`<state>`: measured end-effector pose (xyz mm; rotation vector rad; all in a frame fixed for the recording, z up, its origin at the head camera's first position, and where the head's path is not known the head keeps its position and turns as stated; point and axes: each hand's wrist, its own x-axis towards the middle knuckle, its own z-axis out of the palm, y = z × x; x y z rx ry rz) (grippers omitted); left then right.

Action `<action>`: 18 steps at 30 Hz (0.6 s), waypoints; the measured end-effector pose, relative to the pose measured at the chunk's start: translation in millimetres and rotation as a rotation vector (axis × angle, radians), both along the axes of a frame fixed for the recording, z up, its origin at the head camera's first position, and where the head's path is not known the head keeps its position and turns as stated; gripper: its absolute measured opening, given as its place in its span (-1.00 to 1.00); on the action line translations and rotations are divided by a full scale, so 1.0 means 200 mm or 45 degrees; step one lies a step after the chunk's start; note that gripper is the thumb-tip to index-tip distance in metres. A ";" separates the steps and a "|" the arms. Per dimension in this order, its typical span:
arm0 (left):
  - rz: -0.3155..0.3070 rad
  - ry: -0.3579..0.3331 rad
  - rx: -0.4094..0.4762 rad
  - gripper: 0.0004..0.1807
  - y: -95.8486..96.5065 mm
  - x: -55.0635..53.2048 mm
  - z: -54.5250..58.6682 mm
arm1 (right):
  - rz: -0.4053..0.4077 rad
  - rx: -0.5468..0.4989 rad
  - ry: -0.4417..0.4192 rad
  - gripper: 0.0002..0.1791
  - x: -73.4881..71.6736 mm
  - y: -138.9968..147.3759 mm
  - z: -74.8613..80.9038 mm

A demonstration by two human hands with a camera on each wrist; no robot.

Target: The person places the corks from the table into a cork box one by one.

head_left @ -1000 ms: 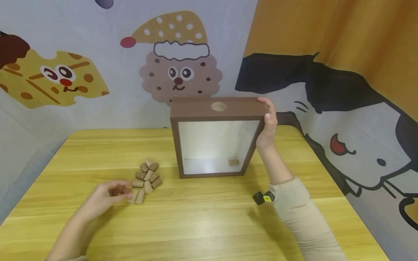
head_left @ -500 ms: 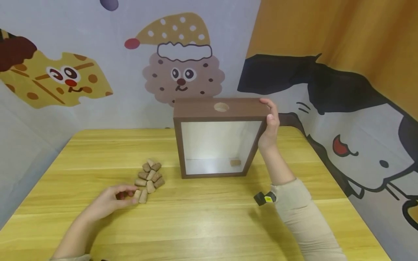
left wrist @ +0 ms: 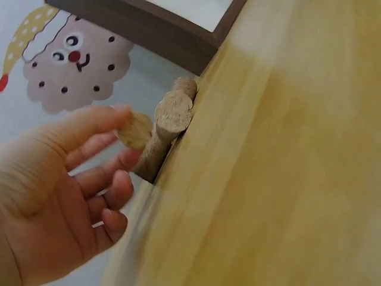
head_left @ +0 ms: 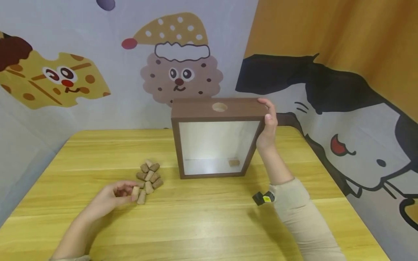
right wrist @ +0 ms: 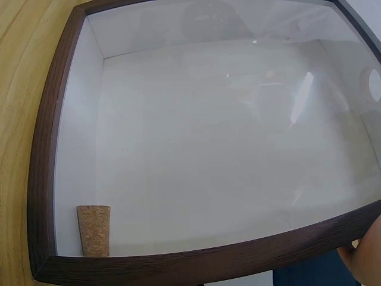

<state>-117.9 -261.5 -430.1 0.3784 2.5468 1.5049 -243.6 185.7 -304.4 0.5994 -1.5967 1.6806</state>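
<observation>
Cork (head_left: 135, 192), left of box (head_left: 192, 108): pinched by left hand (head_left: 112, 197); likely light, firm, grippy; best held mid-sides; right hand (head_left: 268, 127) grips box corner

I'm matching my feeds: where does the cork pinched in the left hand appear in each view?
Head: the pinched cork is in the lower half, left of centre, in the left hand.
Left wrist: left of centre, just above mid-height.
Right wrist: not in it; the cork there is another, inside the box.
Shared landmark: the dark box frame, near the head view's middle, the left wrist's top, the right wrist's edges.
</observation>
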 end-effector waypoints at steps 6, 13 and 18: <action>-0.012 0.168 -0.015 -0.55 0.09 -0.01 0.09 | 0.005 -0.012 0.024 -0.22 0.00 -0.01 0.00; -0.045 0.357 0.059 -0.59 0.24 -0.04 0.27 | 0.007 -0.009 0.038 -0.22 0.00 -0.01 0.00; -0.053 0.404 0.089 -0.62 0.35 -0.06 0.42 | 0.029 -0.022 0.050 -0.23 -0.01 0.00 0.00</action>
